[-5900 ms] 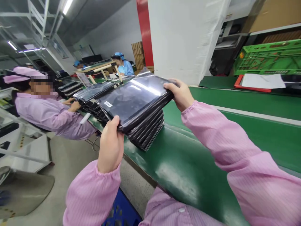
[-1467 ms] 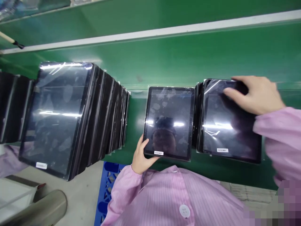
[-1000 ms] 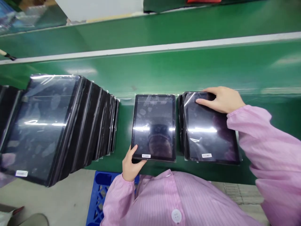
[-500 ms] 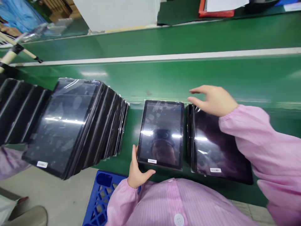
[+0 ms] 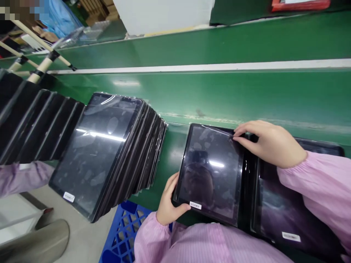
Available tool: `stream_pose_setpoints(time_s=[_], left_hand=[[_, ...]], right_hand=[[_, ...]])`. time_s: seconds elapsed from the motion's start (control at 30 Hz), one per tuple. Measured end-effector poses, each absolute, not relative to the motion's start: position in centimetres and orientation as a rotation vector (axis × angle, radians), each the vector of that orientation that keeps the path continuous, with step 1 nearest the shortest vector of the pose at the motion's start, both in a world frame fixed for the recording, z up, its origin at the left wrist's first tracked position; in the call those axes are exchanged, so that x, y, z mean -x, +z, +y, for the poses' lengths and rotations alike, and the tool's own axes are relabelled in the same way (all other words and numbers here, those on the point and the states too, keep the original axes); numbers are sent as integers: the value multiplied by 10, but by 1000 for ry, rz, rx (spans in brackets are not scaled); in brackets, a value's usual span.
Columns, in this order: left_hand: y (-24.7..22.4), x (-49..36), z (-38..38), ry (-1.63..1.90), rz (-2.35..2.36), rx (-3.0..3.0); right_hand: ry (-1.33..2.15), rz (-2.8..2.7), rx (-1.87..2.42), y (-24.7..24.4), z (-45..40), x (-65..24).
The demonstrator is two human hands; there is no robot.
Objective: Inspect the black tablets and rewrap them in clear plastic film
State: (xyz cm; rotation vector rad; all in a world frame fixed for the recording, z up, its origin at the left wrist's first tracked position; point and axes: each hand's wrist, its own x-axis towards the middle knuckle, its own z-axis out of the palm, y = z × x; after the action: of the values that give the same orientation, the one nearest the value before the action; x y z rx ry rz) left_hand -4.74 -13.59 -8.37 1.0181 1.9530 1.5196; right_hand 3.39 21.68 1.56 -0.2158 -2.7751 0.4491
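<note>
A black tablet-like panel (image 5: 210, 175) with a small white label lies in front of me, slightly tilted. My left hand (image 5: 171, 204) grips its lower left corner, thumb on top and fingers at the side. At its upper right corner, my right hand (image 5: 265, 140) pinches the edge or the clear film there. Under and beside my right arm lie more dark panels (image 5: 285, 204), one with a white label. On the left stands a leaning stack of similar panels, its top one (image 5: 95, 146) face up and labelled.
Further left are more stacked dark panels (image 5: 35, 120), with a person's sleeve (image 5: 27, 177) below them. A green work surface (image 5: 175, 95) with a white strip runs across. Beige pipes (image 5: 44, 67) stand at upper left. A blue plastic crate (image 5: 126, 230) sits below the table edge.
My right hand has come down from above the right-hand panels onto the middle panel's upper right corner. My left hand now grips the lower left corner. The view has shifted, moving the stacks rightward.
</note>
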Motion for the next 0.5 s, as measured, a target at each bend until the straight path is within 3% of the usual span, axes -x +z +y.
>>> stream_pose_setpoints(time_s=[0.23,0.5], left_hand=[[-75,51,-120,1516,1938,-1071],[-82,50,-122,1532,1991,-1131]], right_hand=[[1470,-2704,206,37,234,-43],[1883,-2523,408,23,270,-59]])
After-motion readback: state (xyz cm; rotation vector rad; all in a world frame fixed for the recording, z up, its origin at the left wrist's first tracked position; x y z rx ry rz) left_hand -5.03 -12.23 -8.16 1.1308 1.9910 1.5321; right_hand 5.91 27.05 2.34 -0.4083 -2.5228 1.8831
